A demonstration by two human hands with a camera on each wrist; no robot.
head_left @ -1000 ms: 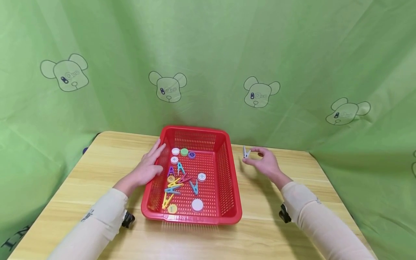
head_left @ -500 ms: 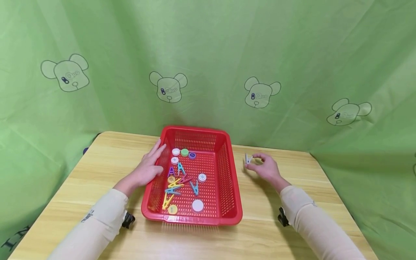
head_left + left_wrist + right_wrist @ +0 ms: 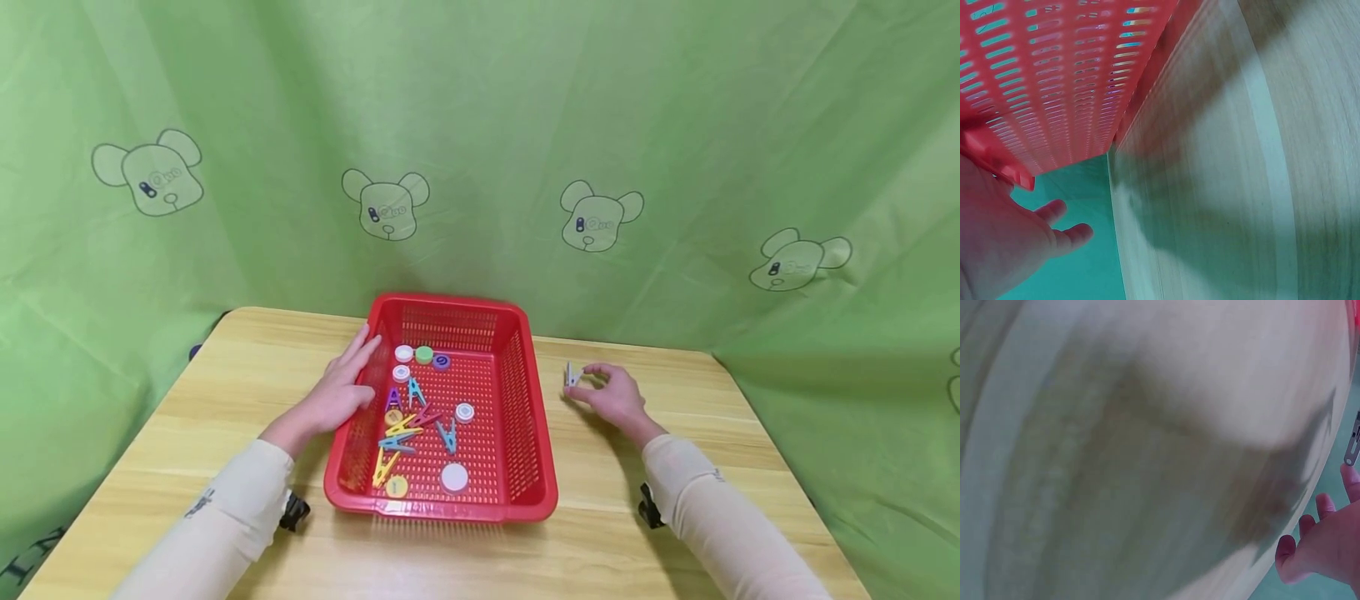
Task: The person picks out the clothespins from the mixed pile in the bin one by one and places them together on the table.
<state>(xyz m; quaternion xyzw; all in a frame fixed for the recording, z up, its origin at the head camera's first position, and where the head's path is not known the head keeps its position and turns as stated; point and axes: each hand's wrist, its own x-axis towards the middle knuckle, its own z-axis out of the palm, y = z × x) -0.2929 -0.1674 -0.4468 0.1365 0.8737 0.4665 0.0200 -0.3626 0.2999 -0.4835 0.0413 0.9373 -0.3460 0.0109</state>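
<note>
Pale grey clothespin (image 3: pixel 572 380) sits to the right of the red basket (image 3: pixel 442 509), apart from its wall, with the right hand's (image 3: pixel 617 397) grip clamped on it between thumb and forefinger. Compared with a second ago, clothespin and hand have come nearer the person and slightly to the right. The left hand (image 3: pixel 335 394) has stayed on the basket's left rim, fingers stretched out and apart, thumb over the inner side. The basket's contents lie as before: coloured clothespins (image 3: pixel 395 443) gathered mostly toward the left, and round caps (image 3: pixel 454 477) in white, green, purple, orange and yellow.

The worktop (image 3: pixel 600 533) is light wood with straight grain running across it and a rounded far left corner; the right arm throws a soft shadow over it. Green cloth (image 3: pixel 480 100) hangs behind and on both sides, creased, printed with a row of outlined animal heads (image 3: pixel 387 212). Cream sleeves (image 3: pixel 708 508) cover both forearms, and a black device (image 3: pixel 294 510) shows under the left wrist.
</note>
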